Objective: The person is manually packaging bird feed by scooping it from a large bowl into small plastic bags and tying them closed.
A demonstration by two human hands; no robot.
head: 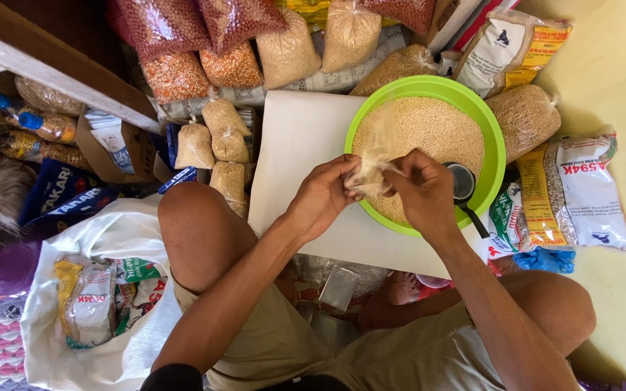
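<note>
My left hand (320, 197) and my right hand (423, 190) meet over the near side of a lime-green bowl (496, 137) full of small pale grain. Both pinch a thin clear plastic bag (372, 161) that holds a little of the same grain; its loose top rises over the bowl. A dark metal scoop (464, 182) with a black handle lies in the grain just right of my right hand. The bowl rests on a white board (298, 137) in front of my knees.
Tied bags of grain and pulses (220, 119) are piled behind and left of the board. Printed sacks (590, 190) lie on the right on a yellow floor. A white sack with packets (103, 289) sits at my left. A wooden shelf (52, 69) crosses the upper left.
</note>
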